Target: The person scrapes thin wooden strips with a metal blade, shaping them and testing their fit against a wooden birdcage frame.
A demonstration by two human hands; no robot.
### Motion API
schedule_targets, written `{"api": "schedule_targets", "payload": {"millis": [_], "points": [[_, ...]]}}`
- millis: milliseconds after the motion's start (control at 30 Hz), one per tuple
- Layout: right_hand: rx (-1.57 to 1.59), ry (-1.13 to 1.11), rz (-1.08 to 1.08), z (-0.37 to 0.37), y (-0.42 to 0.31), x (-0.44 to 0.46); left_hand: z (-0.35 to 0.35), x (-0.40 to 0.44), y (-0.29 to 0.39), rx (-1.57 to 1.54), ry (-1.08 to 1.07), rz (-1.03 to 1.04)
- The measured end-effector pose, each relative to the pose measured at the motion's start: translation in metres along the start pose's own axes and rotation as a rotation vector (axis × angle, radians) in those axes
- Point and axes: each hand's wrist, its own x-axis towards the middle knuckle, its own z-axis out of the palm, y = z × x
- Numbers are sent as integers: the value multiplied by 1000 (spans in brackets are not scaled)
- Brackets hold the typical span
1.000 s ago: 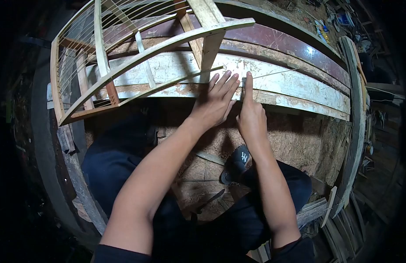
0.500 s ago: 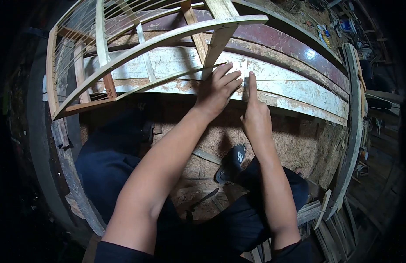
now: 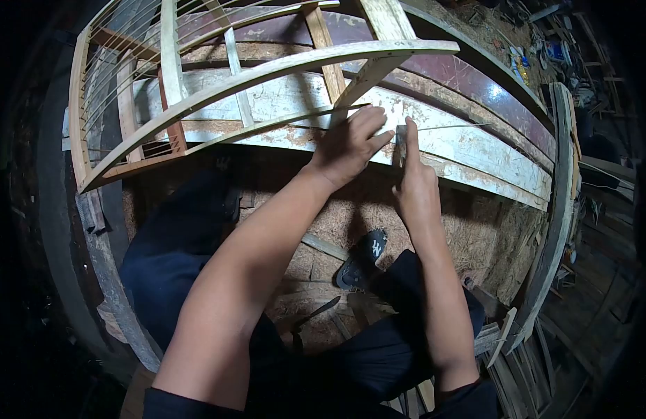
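Observation:
My left hand (image 3: 349, 145) rests at the white-painted plank (image 3: 469, 150), closed with thumb and fingers around a thin pale strip (image 3: 459, 127), whose far end sticks out to the right. Close beside it, my right hand (image 3: 418, 185) grips a narrow grey blade (image 3: 401, 145), the index finger stretched along it. The blade meets the strip just right of my left fingertips; its handle is hidden in the palm. Above my left hand stands a curved wooden frame (image 3: 267, 66) with slats and thin rods, its lower rail ending near my left fingers.
A maroon plank (image 3: 448, 70) lies behind the white one. A grey wooden beam (image 3: 563, 181) borders the right side. Below my arms, a dark long-bladed knife (image 3: 316, 314) and my shoe (image 3: 365, 262) are over a floor of shavings. Wood strips (image 3: 529, 370) lie lower right.
The frame and both hands appear slightly farther right in view, partly from a head shift. My left thumb has come closer to the blade; both hands keep their holds.

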Motion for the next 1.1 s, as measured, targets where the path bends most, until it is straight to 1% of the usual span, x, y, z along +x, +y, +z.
{"api": "schedule_targets", "payload": {"millis": [100, 200, 300, 533, 600, 700, 733, 800, 833, 900, 967, 1100], "points": [[-14, -15, 34, 1, -2, 1, -6, 3, 2, 88, -58, 32], [15, -3, -25, -2, 2, 2, -2, 3, -1, 73, -27, 45], [-49, -68, 7, -10, -1, 6, 0, 3, -2, 72, -13, 40], [-128, -30, -55, -6, -7, 34, -5, 4, -2, 125, -74, 42], [4, -48, -58, -7, -1, 34, -2, 3, 0, 208, -37, 76], [57, -18, -73, -7, 4, 33, 4, 0, 4, 256, 18, 84], [53, -13, -77, -5, 7, 34, 5, 0, 5, 263, 24, 77], [171, 6, -60, -4, 14, 33, 5, 1, 4, 262, 25, 89], [170, 10, -59, -3, 16, 30, 3, 0, 4, 260, 18, 94], [283, 93, 43, -2, 17, 21, 0, -2, 6, 255, -7, 94], [335, 97, 79, -6, 16, 11, -3, -2, 10, 252, -35, 39], [372, 120, 47, 0, 17, -1, -3, -3, 12, 186, -22, -38]]}}
